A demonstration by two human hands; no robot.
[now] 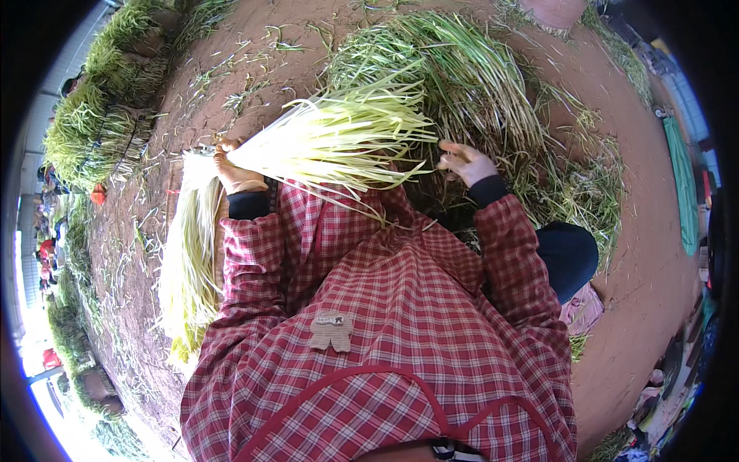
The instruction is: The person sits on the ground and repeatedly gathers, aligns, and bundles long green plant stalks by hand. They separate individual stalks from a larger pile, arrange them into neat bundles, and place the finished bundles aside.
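Observation:
A fanned bunch of pale yellow blanched chives (pixel 339 138) lies across in front of my lap, its leaf tips spread to the right. My left hand (pixel 237 171) is closed round its stem end. Just past the leaf tips is my right hand (pixel 468 163), with its fingers bent and apart and nothing visible between them. Beside my left forearm lies a second heap of pale chives (pixel 191 262), its yellow tips toward me. The stem ends of the two lots meet near my left hand, so part of the border between them is hidden.
A large pile of green leaves (pixel 454 77) lies on the reddish floor ahead, spreading right. Tied green bundles (pixel 100 138) are stacked at the far left. A dark blue round seat or pad (pixel 567 260) is by my right elbow. Loose leaf scraps litter the floor.

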